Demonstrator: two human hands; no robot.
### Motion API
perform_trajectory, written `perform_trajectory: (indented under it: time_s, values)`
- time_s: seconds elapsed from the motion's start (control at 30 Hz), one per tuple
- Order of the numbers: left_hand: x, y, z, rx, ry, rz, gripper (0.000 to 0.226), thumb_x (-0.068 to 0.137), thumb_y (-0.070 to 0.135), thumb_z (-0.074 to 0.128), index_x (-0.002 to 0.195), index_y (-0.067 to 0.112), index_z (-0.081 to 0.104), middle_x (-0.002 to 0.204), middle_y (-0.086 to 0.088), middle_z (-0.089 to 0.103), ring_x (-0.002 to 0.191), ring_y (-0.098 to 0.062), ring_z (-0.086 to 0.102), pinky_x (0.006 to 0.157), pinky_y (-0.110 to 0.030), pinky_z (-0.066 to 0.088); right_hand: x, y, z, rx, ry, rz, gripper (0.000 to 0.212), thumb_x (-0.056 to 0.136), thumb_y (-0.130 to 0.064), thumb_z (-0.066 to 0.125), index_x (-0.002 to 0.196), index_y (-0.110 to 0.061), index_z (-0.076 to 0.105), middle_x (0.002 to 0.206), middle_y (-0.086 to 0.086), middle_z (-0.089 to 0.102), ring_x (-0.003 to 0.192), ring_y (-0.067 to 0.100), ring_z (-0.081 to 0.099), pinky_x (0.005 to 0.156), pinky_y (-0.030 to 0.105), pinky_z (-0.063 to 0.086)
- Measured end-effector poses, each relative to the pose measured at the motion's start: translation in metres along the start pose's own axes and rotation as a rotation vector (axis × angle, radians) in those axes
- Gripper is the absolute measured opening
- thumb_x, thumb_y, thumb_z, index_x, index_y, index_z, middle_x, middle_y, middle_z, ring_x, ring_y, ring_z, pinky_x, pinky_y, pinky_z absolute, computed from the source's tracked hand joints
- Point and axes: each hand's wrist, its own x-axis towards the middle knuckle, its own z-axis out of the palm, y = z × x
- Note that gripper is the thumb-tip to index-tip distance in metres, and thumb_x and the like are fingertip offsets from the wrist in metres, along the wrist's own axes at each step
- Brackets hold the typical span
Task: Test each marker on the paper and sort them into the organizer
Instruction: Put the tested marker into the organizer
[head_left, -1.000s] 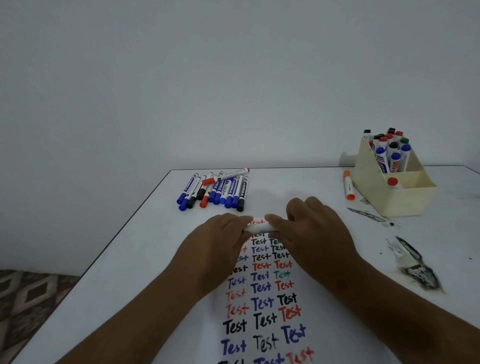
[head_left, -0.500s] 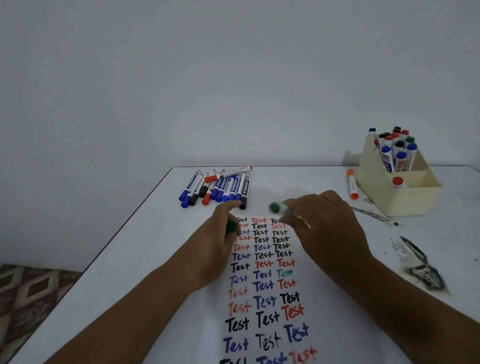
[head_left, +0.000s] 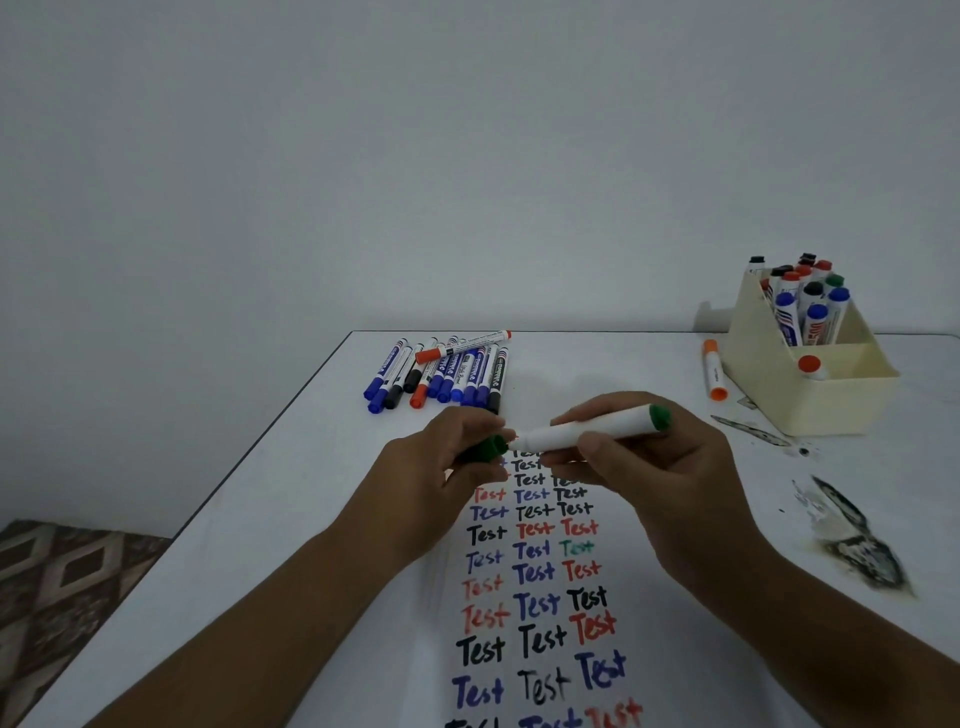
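Uncapped green marker (head_left: 587, 429) pinched in right hand (head_left: 670, 478), tip beside green cap (head_left: 491, 448) gripped in left hand (head_left: 441, 478).

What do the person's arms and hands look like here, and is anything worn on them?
Both forearms come in from the bottom edge, bare as far as the picture shows: no sleeves in view. The left hand and right hand have no gloves, and I see no rings, watch or bracelet. Fingernails look short and plain.

Plain pale wall (head_left: 467, 156) stood behind white table (head_left: 291, 499); tabletop had dark scorched patch (head_left: 857, 545) at right. Patterned brown floor (head_left: 62, 582) lay bottom left; light was dim, even.
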Motion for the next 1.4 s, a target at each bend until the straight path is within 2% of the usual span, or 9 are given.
perform_trajectory:
  time_s: [0.17,0.33,0.57,0.67,0.8,0.97,1.03,1.27,1.4]
  values:
    - [-0.001,0.002,0.000,0.019,0.008,0.044,0.035,0.091,0.029,0.064,0.099,0.055,0.042,0.097,0.036,0.056,0.092,0.012,0.058,0.080,-0.004,0.042,0.001,0.002,0.001,-0.004,0.014,0.026,0.026,0.077,-0.011,0.067,0.101,-0.001,0.069,0.098,0.016,0.075,0.089,0.035,0.075,0.077,0.035,0.062]
    - [-0.002,0.002,0.002,0.080,-0.010,0.080,0.032,0.092,0.031,0.060,0.120,0.044,0.052,0.104,0.024,0.061,0.092,0.001,0.061,0.080,-0.005,0.043,0.001,0.004,0.001,-0.063,-0.026,0.043,0.026,0.075,-0.013,0.070,0.100,-0.004,0.071,0.097,0.012,0.077,0.089,0.031,0.076,0.075,0.031,0.062]
    - [0.001,-0.006,0.001,0.061,0.186,0.134,0.028,0.088,0.027,0.066,0.116,0.028,0.069,0.096,0.015,0.068,0.082,0.003,0.059,0.076,-0.006,0.043,0.001,0.006,-0.002,-0.176,-0.047,0.037,0.026,0.075,-0.019,0.074,0.100,-0.011,0.074,0.099,0.006,0.077,0.089,0.028,0.076,0.078,0.040,0.063]
    - [0.000,-0.005,0.001,0.065,0.131,0.113,0.024,0.091,0.025,0.062,0.115,0.027,0.069,0.088,0.015,0.066,0.079,-0.005,0.061,0.076,-0.016,0.049,0.002,0.008,-0.003,-0.257,-0.060,0.033,0.027,0.075,-0.024,0.075,0.100,-0.014,0.074,0.097,0.003,0.077,0.087,0.027,0.075,0.076,0.044,0.063]
    - [0.000,0.000,0.004,0.080,0.006,0.066,0.020,0.095,0.028,0.056,0.113,0.025,0.065,0.087,0.015,0.059,0.078,-0.003,0.056,0.074,-0.016,0.045,0.003,0.011,-0.006,-0.358,-0.076,0.002,0.025,0.074,-0.035,0.074,0.098,-0.026,0.074,0.095,-0.001,0.077,0.082,0.026,0.074,0.072,0.044,0.063]
    - [0.000,-0.004,0.008,0.152,-0.040,0.013,0.025,0.098,0.033,0.048,0.119,0.026,0.060,0.097,0.012,0.060,0.081,-0.004,0.055,0.075,-0.012,0.043,0.003,0.014,-0.007,-0.518,-0.143,-0.093,0.023,0.079,-0.036,0.072,0.102,-0.037,0.071,0.092,-0.012,0.075,0.074,0.013,0.071,0.065,0.020,0.059]
    - [0.001,-0.008,0.010,0.179,-0.056,-0.019,0.026,0.099,0.034,0.046,0.120,0.026,0.059,0.097,0.012,0.058,0.079,-0.002,0.053,0.072,-0.010,0.040,0.003,0.017,-0.008,-0.543,-0.160,-0.113,0.023,0.080,-0.035,0.073,0.104,-0.037,0.071,0.091,-0.014,0.075,0.075,0.010,0.071,0.066,0.017,0.057]
    - [0.002,-0.009,0.015,0.225,-0.099,-0.047,0.030,0.101,0.034,0.042,0.127,0.026,0.055,0.102,0.011,0.054,0.086,-0.003,0.049,0.073,-0.011,0.036,0.001,0.027,-0.011,-0.540,-0.160,-0.088,0.025,0.081,-0.033,0.076,0.105,-0.035,0.074,0.090,-0.010,0.077,0.074,0.014,0.073,0.067,0.023,0.060]
    - [0.002,-0.006,0.015,0.215,-0.050,-0.035,0.022,0.100,0.034,0.046,0.117,0.028,0.059,0.096,0.013,0.056,0.081,-0.002,0.052,0.067,-0.009,0.034,0.008,0.031,-0.017,-0.591,-0.173,-0.044,0.025,0.082,-0.029,0.078,0.106,-0.035,0.073,0.089,-0.012,0.076,0.074,0.011,0.072,0.068,0.022,0.059]
